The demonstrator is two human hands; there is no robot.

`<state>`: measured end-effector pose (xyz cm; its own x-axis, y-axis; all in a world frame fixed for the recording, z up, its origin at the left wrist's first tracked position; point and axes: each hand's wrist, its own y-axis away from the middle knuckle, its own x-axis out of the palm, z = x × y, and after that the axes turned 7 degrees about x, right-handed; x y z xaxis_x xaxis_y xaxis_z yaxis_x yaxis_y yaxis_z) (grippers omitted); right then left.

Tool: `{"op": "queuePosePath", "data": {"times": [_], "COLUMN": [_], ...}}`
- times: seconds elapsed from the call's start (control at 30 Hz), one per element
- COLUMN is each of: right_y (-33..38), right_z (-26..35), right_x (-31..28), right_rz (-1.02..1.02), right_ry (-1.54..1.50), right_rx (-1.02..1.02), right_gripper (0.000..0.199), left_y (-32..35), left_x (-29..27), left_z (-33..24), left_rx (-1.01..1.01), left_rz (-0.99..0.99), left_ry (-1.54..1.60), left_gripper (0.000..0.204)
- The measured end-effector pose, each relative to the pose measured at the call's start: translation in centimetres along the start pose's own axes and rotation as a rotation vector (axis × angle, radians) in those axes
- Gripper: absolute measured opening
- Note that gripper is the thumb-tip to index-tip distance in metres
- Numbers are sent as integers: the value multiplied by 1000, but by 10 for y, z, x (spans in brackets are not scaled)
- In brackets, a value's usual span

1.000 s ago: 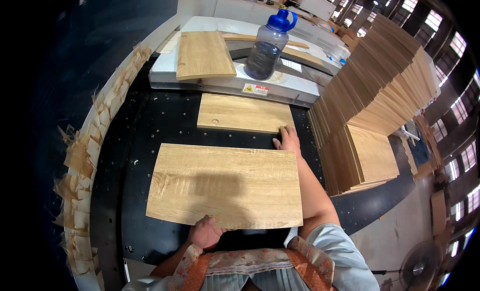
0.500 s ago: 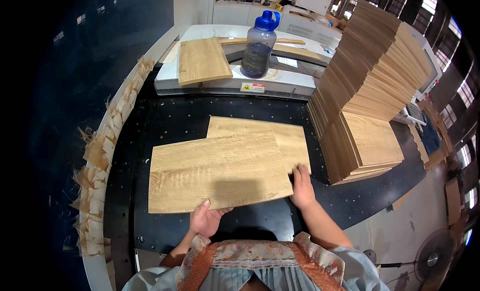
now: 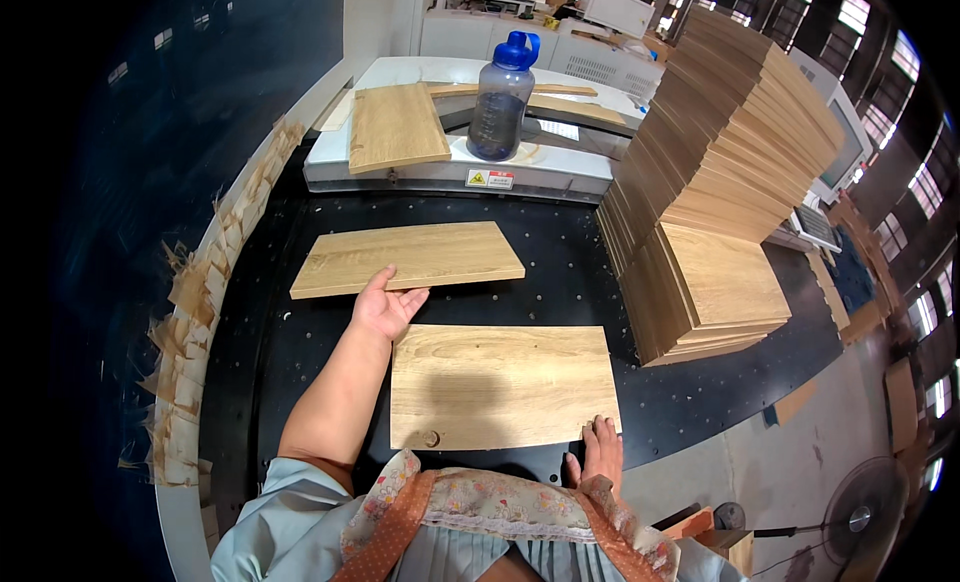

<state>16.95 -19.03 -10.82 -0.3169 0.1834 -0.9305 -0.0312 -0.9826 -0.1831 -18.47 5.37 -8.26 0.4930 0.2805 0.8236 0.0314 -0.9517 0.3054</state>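
My left hand (image 3: pixel 385 307) grips a wood-grain board (image 3: pixel 410 254) by its near edge, thumb on top and fingers below. This board is tilted over the far part of the black table. Closer to me, a second wood-grain board (image 3: pixel 505 382) lies on the table, with a round mark or hole near its front left corner and small dots along its far side. The fingers of my right hand (image 3: pixel 602 450) rest stretched out on this board's near right corner, thumb apart by the front edge.
A tall stack of boards (image 3: pixel 700 132) stands on the right of the black perforated table (image 3: pixel 330 352). Behind it, a white machine ledge (image 3: pixel 330 162) bears a blue-capped water bottle (image 3: pixel 500 102) and another board (image 3: pixel 398 127). A fan (image 3: pixel 858 520) is at lower right.
My left hand has carried its board away from me, off the second board. The second board has come nearer to me, with my right hand at its corner.
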Motion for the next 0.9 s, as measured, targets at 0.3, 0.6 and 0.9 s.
{"op": "queuePosePath", "data": {"times": [0.3,0.6,0.9], "right_y": [3,1,2], "right_z": [-6,-7,-16], "right_x": [14,14,20], "right_rz": [-81,-72,-89], "right_ry": [4,11,-1], "right_rx": [33,20,-12], "right_gripper": [60,63,64], "left_y": [56,-29,-46], "left_x": [53,18,0], "left_z": [20,10,8], "left_rx": [82,454,679], "left_rz": [216,686,741], "left_ry": [-399,-2396,-2338], "left_gripper": [56,70,61]}}
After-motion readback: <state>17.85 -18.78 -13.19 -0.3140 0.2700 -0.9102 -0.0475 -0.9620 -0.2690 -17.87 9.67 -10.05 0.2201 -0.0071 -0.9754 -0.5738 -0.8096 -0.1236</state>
